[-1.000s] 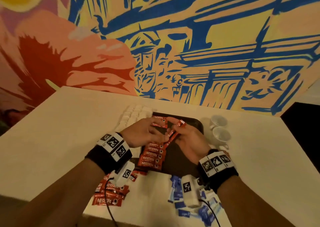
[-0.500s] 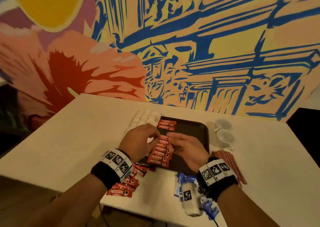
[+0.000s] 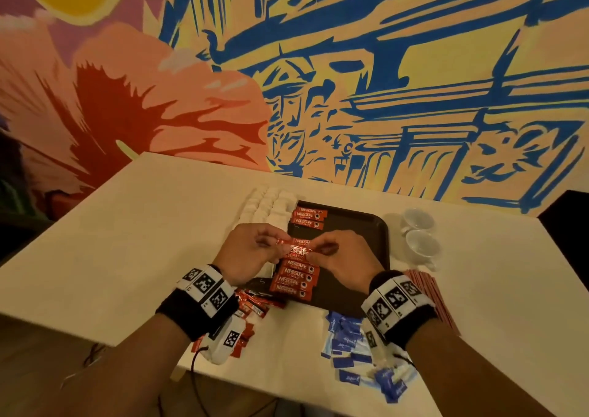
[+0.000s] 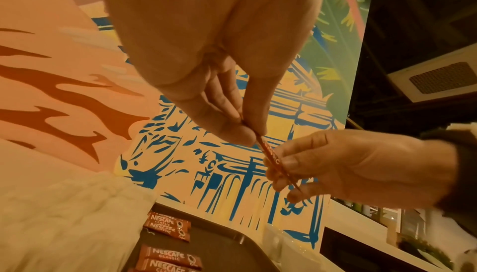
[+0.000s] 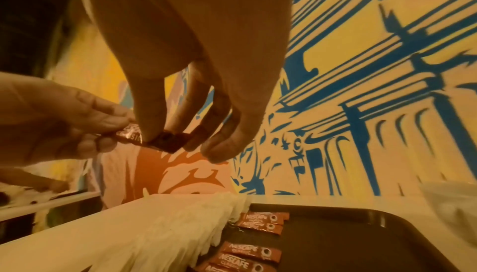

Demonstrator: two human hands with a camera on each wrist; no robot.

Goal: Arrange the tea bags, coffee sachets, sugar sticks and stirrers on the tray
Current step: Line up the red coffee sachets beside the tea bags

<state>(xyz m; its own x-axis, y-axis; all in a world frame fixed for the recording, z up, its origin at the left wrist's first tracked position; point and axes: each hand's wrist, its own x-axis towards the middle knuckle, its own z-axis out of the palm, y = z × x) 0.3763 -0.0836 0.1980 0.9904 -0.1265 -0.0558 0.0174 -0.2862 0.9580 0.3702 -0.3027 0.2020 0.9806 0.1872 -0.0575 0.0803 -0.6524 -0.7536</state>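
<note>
Sachet (image 3: 294,245) in red foil hangs above the tray (image 3: 366,225), held level over the gap in the column of sachets (image 3: 294,276) that runs along the tray's left edge. Left hand (image 3: 247,252) pinches one end between thumb and fingertips, and right hand (image 3: 342,258) pinches the other end the same way, so each hand is clamped on the foil. Three sachets (image 3: 307,217) lie at the far left corner, a longer run lies toward the near edge, and the held one sits over the space between them. White tea bags (image 3: 267,206) lie in rows just beside the tray's left edge, partly over it. More red sachets (image 3: 251,305) are heaped on the table (image 3: 127,225) off the tray's near left corner, blue sugar packets (image 3: 347,343) off its near edge, red stirrers (image 3: 427,292) near its right edge, and two white cups (image 3: 420,238) stand beyond those. I judge the risk to be in the setting down: the foil is light and slick, so uneven release could leave it crooked or overlapping a neighbour, and knuckles lowered into so narrow a gap could nudge the laid rows askew.
</note>
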